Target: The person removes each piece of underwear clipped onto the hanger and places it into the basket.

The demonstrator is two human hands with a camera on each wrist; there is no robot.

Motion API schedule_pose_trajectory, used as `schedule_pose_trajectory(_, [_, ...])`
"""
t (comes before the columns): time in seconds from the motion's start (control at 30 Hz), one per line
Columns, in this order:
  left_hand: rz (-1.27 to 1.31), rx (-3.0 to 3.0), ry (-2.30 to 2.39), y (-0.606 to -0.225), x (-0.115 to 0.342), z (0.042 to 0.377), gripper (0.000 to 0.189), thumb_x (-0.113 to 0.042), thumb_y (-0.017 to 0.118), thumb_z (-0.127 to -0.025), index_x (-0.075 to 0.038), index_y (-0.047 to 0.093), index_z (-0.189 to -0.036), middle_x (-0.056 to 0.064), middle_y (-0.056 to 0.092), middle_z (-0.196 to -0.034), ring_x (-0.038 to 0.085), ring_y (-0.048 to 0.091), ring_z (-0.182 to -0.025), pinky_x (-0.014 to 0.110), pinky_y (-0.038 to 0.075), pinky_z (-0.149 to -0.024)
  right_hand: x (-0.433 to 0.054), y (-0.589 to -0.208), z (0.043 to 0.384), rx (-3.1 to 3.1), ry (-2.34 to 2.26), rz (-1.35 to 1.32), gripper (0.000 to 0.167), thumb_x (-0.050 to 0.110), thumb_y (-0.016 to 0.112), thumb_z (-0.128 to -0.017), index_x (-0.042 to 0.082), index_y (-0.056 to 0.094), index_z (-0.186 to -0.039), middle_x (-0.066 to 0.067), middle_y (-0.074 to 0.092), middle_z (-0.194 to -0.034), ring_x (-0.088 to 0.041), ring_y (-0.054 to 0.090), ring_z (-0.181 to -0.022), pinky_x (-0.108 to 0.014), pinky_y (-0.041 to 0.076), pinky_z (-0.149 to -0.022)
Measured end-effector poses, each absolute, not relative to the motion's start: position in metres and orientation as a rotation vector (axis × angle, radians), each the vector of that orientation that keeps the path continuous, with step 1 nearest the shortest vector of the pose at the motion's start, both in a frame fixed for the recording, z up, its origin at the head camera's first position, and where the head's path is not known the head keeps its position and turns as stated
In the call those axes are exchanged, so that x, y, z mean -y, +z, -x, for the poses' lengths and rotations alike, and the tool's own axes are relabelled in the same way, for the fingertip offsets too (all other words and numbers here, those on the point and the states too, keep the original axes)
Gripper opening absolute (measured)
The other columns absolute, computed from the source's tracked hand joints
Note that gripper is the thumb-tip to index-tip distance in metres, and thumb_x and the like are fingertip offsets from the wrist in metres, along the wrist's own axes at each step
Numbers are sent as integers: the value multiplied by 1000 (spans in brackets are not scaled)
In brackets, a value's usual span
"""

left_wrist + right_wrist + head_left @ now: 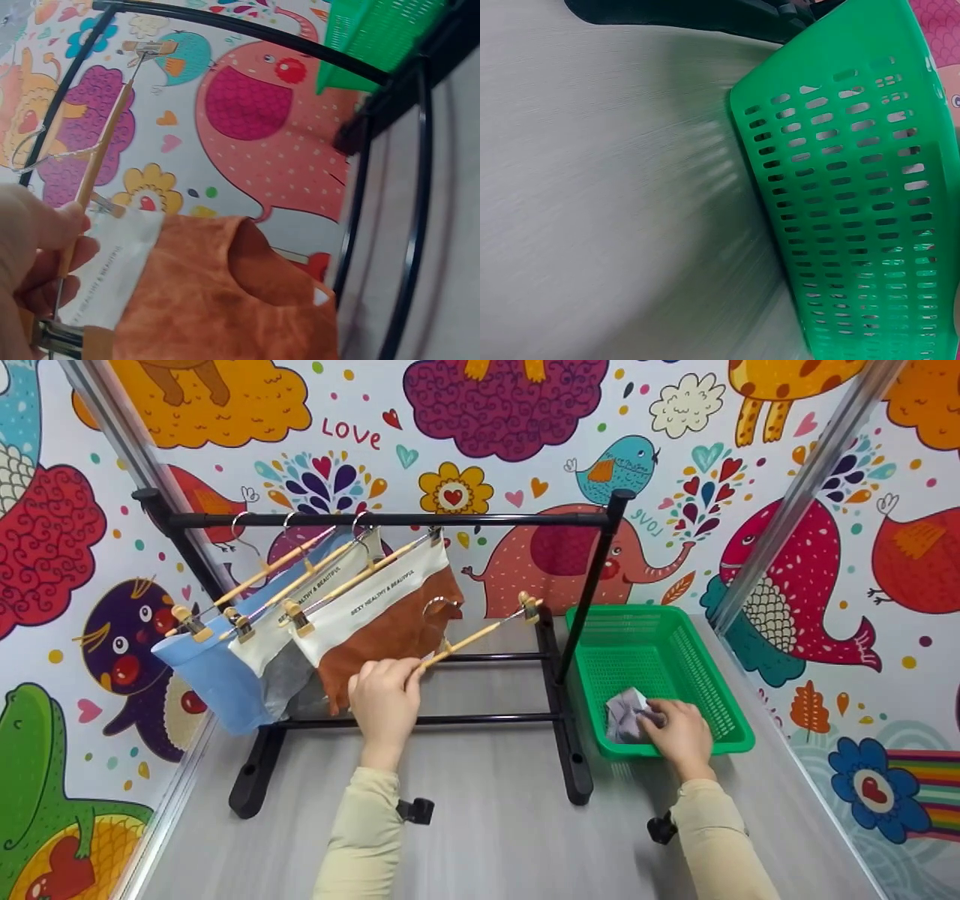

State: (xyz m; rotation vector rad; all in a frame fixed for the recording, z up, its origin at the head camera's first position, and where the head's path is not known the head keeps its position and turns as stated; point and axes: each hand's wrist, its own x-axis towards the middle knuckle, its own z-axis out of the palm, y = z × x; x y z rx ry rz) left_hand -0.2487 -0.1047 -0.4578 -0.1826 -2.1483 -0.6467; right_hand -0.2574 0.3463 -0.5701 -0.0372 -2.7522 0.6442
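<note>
My left hand (384, 701) grips the wooden bar of a clip hanger (471, 642) in front of the rack. Nothing hangs from the hanger's far clip (150, 49) in the left wrist view. Over the green basket (716, 667), my right hand (684, 735) pinches a crumpled grey-purple cloth (624, 716) with a white patch. Brown briefs (397, 634) with a white lettered waistband hang from a clip hanger just beyond my left hand. Behind them hang a grey pair (289, 682) and a light blue garment (217, 682). The right wrist view shows only the basket's slotted outside wall (832, 195).
The black garment rack (510, 520) stands on the grey surface (487, 825), its lower bars running beneath the clothes. Close to its right foot (574, 772) sits the basket. Cartoon-printed walls (525, 577) with metal corner posts (806, 495) enclose the back and sides.
</note>
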Motion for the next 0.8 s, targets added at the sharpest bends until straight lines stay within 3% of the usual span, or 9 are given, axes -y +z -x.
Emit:
schedule_pose_trajectory(0.53, [156, 2160, -603, -403, 92, 270, 7, -16, 78, -83, -16, 79, -90, 2, 73, -86, 30, 60, -79, 46, 41, -68, -346, -573, 258, 2729, 645, 41, 34, 26, 73, -88, 6, 70, -116, -14, 68, -110, -37, 55, -108, -57, 41, -90])
schedule_pose_trajectory(0.8, [143, 2164, -589, -382, 90, 282, 7, -16, 74, -87, -15, 79, -91, 3, 74, -87, 30, 60, -79, 46, 40, -69, -344, -572, 256, 2669, 688, 30, 31, 19, 72, -89, 4, 69, -116, -16, 67, -108, -37, 54, -107, -57, 40, -91])
